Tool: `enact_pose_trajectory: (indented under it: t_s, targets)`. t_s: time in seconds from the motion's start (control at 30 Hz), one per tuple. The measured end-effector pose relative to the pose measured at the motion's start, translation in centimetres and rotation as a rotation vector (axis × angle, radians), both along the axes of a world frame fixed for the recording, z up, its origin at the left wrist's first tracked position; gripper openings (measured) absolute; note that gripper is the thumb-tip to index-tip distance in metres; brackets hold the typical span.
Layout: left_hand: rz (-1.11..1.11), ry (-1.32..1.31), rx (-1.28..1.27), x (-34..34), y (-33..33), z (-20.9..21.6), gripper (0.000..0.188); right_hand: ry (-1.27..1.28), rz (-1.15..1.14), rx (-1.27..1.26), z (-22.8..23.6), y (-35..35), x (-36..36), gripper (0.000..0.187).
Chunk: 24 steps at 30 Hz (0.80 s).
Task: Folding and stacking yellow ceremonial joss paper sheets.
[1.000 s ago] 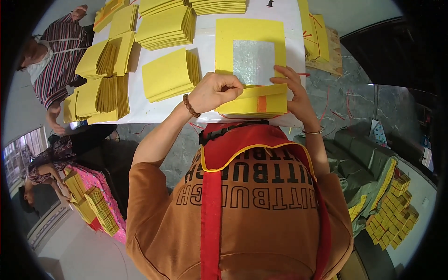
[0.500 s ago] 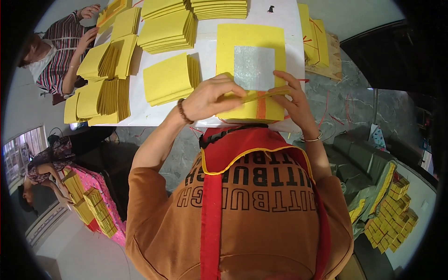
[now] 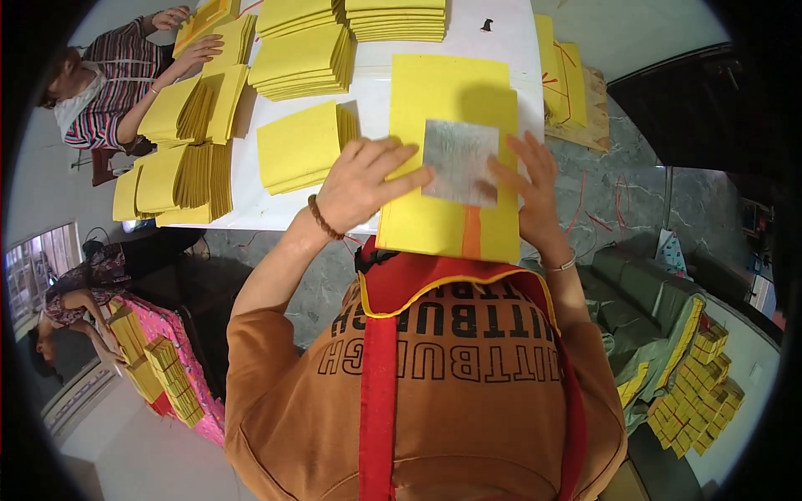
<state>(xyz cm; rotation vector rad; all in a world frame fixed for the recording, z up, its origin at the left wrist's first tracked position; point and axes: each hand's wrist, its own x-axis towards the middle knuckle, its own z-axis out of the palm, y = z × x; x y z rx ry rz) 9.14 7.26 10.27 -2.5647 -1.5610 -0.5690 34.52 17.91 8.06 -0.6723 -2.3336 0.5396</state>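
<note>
A stack of yellow paper sheets (image 3: pixel 418 230) lies in front of me at the table's near edge, overhanging it a little. Its top sheet has a silver foil square (image 3: pixel 461 163) and an orange stripe (image 3: pixel 472 232) running toward me. My left hand (image 3: pixel 368 177) is at the stack's left side, fingers apart, with the fingertips by the foil's left edge. On the other side, my right hand (image 3: pixel 533 179) has its fingers spread, slightly blurred, over the foil's right edge. Neither hand grips anything that I can see.
Left of the stack lies a folded yellow paper bundle (image 3: pixel 305 146). More bundles (image 3: pixel 301 63) stand on the white table (image 3: pixel 372 92). A co-worker in stripes (image 3: pixel 125 75) handles yellow paper at the far left. Tied yellow stacks (image 3: pixel 568 83) lie beyond the right edge.
The raised paper edge between my hands is down flat. The silver square now sits nearer me, and the yellow stack reaches past the table edge. Both hands have spread their fingers.
</note>
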Motion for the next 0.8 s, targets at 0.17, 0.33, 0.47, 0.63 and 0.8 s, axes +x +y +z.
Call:
enact_pose_trajectory:
  t_s: [0.17,0.33,0.47,0.63,0.8]
  targets:
    - [0.035,-0.347,-0.094,1.1,-1.4,-0.7,0.024,-0.198,0.235,-0.001,0.4,-0.3,0.5,0.027]
    - [0.354,-0.61,-0.388,1.2,0.5,-0.4,0.023,-0.043,0.024,-0.567,0.6,-0.4,-0.7,0.024]
    - [0.507,-0.825,-0.584,0.7,2.6,-1.9,0.034,0.184,-0.12,-0.888,0.7,0.1,-2.3,0.038]
    - [0.548,-0.857,-0.648,0.7,3.1,-2.7,0.033,0.416,-0.165,-0.927,0.5,-0.3,-3.2,0.05]
    - [0.456,-1.123,-0.562,0.7,2.4,-3.8,0.028,0.196,-0.22,-0.94,0.3,0.4,-2.3,0.042]
